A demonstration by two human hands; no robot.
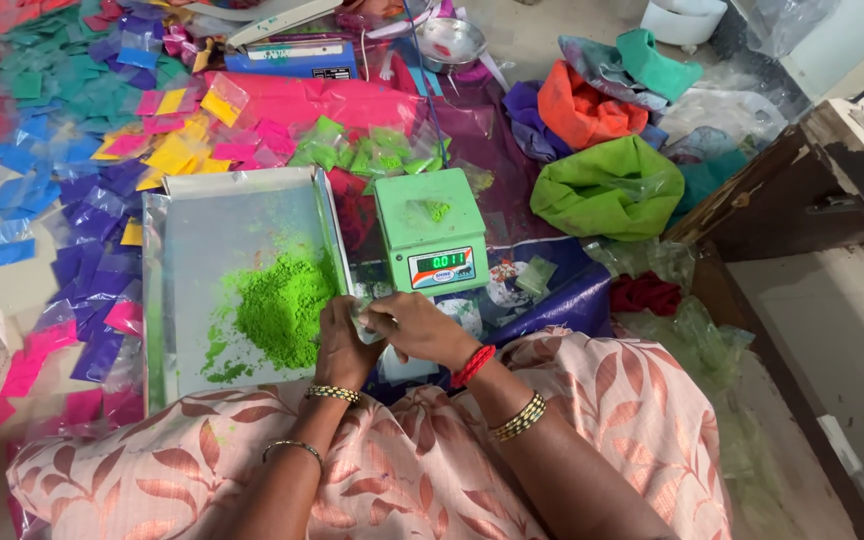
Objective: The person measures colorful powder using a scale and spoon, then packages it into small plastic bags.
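— Looking down over the shoulder here: both hands meet just below the front edge of the small green scale. The left hand and the right hand are pinched together on a little clear pouch, fingers closed on it from either side.

— Which way does the pouch lie?

— Hard to call. Only a sliver shows between the fingers, so I cannot tell its long axis or where its mouth points. It sits between the scale and the person's lap, just beside the steel tray.

— And the tray?

— Rectangular, long side running away from the person, with a heap of bright green powder at its near right corner, touching the left hand's side. A pinch of the same green lies on the scale's pan.

— Packages around?

— Plenty. Small square packets, blue and purple, spread over the floor at the left; yellow and pink ones beyond the tray's far edge; green filled pouches behind the scale. A long pink bag lies crosswise past those, and a flat blue box with a pale label further back. To the right, a fat lime-green sack, an orange one and a teal one sit bunched together.
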